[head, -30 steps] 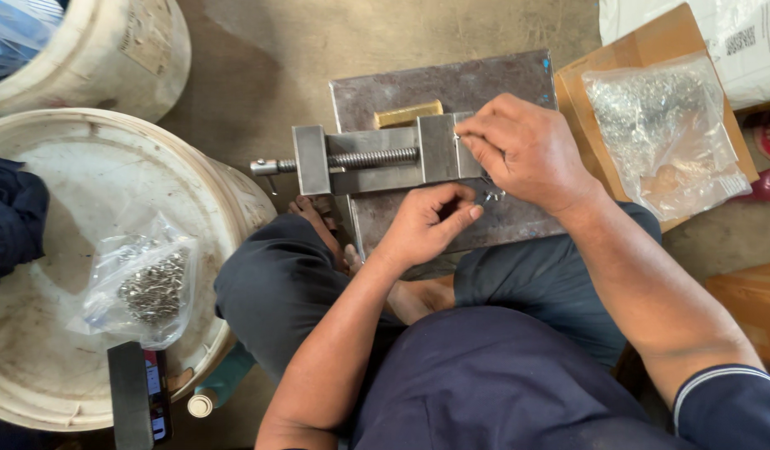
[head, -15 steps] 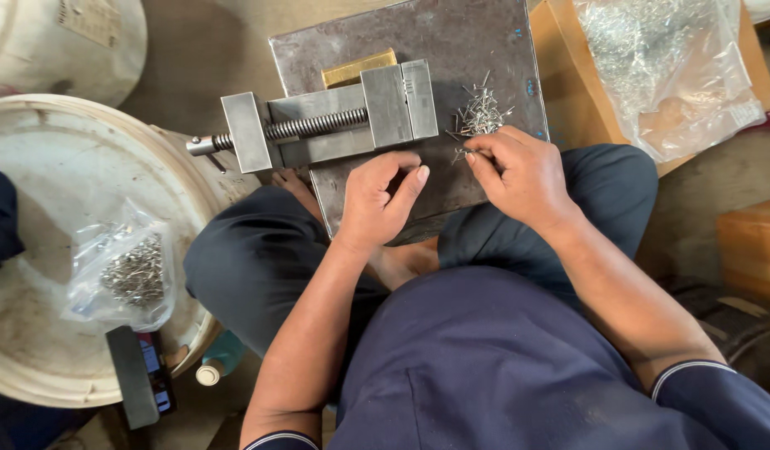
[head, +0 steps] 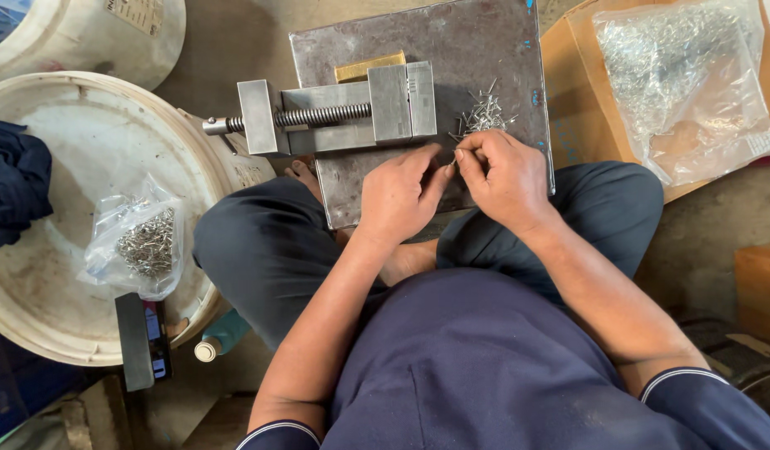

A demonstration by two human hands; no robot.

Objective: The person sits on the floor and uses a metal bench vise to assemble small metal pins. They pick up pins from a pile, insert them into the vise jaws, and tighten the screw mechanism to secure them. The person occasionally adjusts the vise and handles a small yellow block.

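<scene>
Frame centre: left hand (head: 399, 196) and right hand (head: 503, 177) meet fingertip to fingertip, pinching a tiny silver metal pin (head: 452, 161) together, just below the loose pile of silver pins (head: 482, 114) on the grey steel plate (head: 451, 42), right of the grey metal vise (head: 343, 112).

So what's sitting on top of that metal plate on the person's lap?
On the metal plate sit a steel vise, a brass block behind it and loose pins. Both hands cover its near edge.
</scene>
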